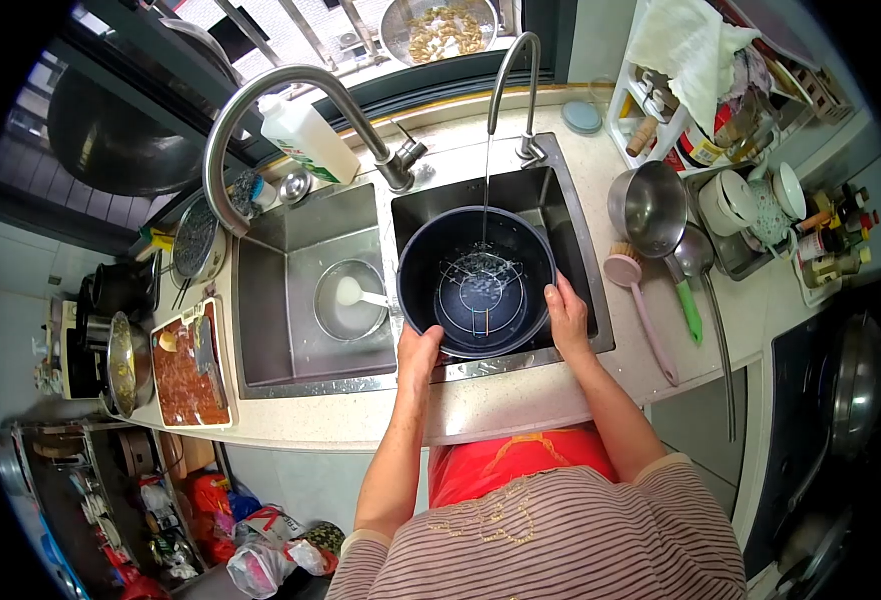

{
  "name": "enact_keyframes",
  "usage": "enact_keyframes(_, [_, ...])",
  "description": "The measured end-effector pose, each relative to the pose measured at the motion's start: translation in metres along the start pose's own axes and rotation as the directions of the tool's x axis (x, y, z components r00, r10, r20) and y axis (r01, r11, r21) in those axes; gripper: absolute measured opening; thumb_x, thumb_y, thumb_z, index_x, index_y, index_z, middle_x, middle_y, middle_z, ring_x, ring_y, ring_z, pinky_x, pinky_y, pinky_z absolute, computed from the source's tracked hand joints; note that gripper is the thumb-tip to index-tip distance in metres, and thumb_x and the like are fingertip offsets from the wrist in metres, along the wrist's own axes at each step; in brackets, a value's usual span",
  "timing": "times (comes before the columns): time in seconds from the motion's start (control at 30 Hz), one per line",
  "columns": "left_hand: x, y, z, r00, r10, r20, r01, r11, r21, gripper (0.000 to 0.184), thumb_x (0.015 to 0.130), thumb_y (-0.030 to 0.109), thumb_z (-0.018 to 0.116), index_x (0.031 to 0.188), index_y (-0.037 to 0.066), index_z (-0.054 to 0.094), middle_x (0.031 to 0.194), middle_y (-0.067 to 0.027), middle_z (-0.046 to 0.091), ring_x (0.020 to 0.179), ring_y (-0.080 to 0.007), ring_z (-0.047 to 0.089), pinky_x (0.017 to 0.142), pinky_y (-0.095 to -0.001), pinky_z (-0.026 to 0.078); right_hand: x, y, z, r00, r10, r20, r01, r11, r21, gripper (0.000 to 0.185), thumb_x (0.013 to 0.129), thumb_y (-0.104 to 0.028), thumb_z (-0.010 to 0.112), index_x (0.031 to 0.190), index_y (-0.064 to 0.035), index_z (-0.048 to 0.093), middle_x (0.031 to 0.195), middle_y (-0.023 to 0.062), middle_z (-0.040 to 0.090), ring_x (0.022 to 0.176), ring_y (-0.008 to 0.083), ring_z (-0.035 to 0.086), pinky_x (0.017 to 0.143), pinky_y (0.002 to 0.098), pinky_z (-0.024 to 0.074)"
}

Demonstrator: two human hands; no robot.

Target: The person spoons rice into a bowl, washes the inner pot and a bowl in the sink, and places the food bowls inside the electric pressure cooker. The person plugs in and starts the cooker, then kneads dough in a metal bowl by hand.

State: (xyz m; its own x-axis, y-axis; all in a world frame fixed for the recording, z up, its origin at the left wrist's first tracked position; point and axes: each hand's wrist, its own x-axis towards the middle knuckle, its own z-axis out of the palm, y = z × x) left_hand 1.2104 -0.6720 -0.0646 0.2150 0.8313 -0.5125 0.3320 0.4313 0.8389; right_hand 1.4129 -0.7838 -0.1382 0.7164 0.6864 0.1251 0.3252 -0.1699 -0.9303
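Note:
A deep dark blue pot (423, 235) is held over the right sink basin (578, 255). My left hand (420, 352) grips its near left rim, the thumb on top. On the near right side, my right hand (567, 312) is closed on the pot's edge. Water runs from the slim faucet (517, 95) into the pot. A round wire rack (481, 290) lies in the bottom under splashing water. In the left basin (291, 345), close to my left hand, sits a bowl (333, 322) with a white ladle-like utensil (353, 292) in it.
A large curved faucet (306, 75) arches over the left basin, with a white jug (306, 140) behind. On the left counter lies a cutting board (176, 380) with a cleaver (208, 355). To the right are a steel saucepan (648, 208), a pink brush (641, 300) and a long-handled ladle (696, 252).

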Motion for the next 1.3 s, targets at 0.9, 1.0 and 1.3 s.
enact_keyframes(0.9, [0.008,-0.006,-0.001,0.999,-0.029,0.019,0.028,0.999,0.026,0.028,0.067,0.01,0.047,0.092,0.001,0.054,0.067,-0.0067,0.058,0.05,-0.0165,0.057,0.042,-0.0269,0.046,-0.001,-0.002,-0.002,0.999,0.042,0.02,-0.041,0.999,-0.013,0.047,0.091,-0.033,0.048,0.12,0.0043,0.05,0.111,0.0236,0.059,0.103,0.033,0.058,0.087,0.0348,0.0441])
enact_keyframes(1.0, [0.003,-0.002,0.001,1.0,-0.012,0.005,0.012,1.0,-0.01,0.029,0.067,0.01,0.046,0.094,0.001,0.054,0.066,-0.0067,0.058,0.049,-0.0162,0.056,0.041,-0.0268,0.046,0.0,-0.003,-0.002,0.998,0.049,0.025,-0.049,0.999,-0.007,0.048,0.091,-0.033,0.048,0.12,0.0047,0.05,0.11,0.0241,0.059,0.103,0.0332,0.058,0.087,0.0349,0.0442])
enact_keyframes(1.3, [0.004,-0.003,0.001,0.999,-0.035,0.027,0.035,0.999,-0.001,0.031,0.069,0.009,0.046,0.098,0.001,0.053,0.067,-0.0081,0.06,0.046,-0.0173,0.057,0.039,-0.0271,0.045,0.0,0.001,-0.001,1.0,0.027,0.015,-0.027,1.0,-0.004,0.049,0.091,-0.034,0.048,0.119,0.0055,0.051,0.11,0.0246,0.059,0.103,0.034,0.058,0.086,0.0354,0.0444])
